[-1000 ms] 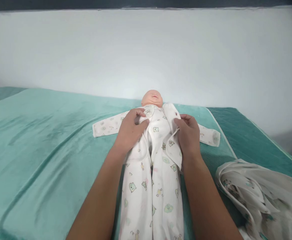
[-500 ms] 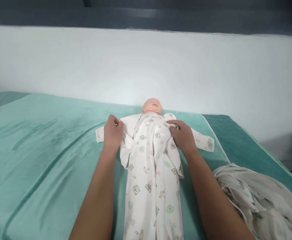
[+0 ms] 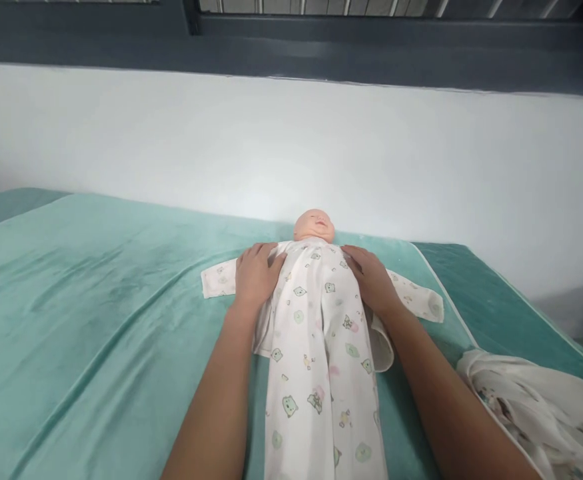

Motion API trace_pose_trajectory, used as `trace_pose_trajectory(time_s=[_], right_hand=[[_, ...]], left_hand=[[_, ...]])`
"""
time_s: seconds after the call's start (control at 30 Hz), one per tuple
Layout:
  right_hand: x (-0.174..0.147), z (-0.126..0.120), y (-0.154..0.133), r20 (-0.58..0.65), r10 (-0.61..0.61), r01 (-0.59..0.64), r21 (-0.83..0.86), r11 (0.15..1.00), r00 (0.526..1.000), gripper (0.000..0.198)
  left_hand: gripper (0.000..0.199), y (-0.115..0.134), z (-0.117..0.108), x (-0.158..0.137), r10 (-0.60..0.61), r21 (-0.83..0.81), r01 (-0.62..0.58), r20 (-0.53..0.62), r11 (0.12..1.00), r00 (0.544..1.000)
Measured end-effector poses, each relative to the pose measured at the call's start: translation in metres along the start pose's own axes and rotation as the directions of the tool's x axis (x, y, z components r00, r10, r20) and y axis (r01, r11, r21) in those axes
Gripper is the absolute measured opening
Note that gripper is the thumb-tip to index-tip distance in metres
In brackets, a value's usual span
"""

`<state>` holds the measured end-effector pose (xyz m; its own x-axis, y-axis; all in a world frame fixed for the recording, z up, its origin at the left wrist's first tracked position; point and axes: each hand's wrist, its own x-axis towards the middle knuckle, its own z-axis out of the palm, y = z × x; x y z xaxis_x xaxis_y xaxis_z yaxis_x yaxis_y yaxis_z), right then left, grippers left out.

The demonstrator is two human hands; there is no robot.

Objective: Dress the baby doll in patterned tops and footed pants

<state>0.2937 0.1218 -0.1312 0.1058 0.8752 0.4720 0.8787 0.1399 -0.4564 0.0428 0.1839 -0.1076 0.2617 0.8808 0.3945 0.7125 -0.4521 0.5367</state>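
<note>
A baby doll point(image 3: 314, 225) lies face up, its head near the wall. White pajama pants point(image 3: 321, 347) with green bear prints cover its front from the neck down. Under them a matching white top point(image 3: 220, 278) has its sleeves spread out to both sides. My left hand point(image 3: 258, 273) rests flat on the cloth by the doll's shoulder, fingers spread. On the other side my right hand point(image 3: 368, 275) lies over the pants' edge and the top, its fingers stretched out. The doll's body and limbs are hidden by the clothing.
A green velvety cover point(image 3: 111, 320) spreads beneath everything, with a long crease at left. A bunched white printed cloth point(image 3: 546, 407) lies at the lower right. Behind the doll rises a white wall point(image 3: 271, 147) below a dark window frame point(image 3: 321, 53).
Both hands have gone from bent, pinching fingers at the top's edges to lying flat. My left hand moved inward onto the cloth. The view has tilted up slightly.
</note>
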Motion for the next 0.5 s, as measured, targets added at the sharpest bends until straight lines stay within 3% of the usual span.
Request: trace_pose_trajectory(time_s=[0.27, 0.43, 0.5], right_hand=[[0.029, 0.0, 0.016, 0.131, 0.224, -0.2, -0.172, 0.965, 0.966, 0.043], [0.043, -0.007, 0.052, 0.23, 0.314, -0.286, -0.147, 0.947, 0.921, 0.039], [0.043, -0.013, 0.056, 0.197, 0.35, -0.315, -0.186, 0.931, 0.916, 0.039]], left_hand=[[0.034, -0.002, 0.006, 0.007, -0.114, 0.22, 0.114, -0.013, 0.969, 0.993], [0.034, -0.009, 0.005, 0.012, -0.227, 0.22, 0.237, -0.067, 0.946, 0.971], [0.035, -0.014, 0.003, 0.014, -0.31, 0.204, 0.321, -0.082, 0.925, 0.947]])
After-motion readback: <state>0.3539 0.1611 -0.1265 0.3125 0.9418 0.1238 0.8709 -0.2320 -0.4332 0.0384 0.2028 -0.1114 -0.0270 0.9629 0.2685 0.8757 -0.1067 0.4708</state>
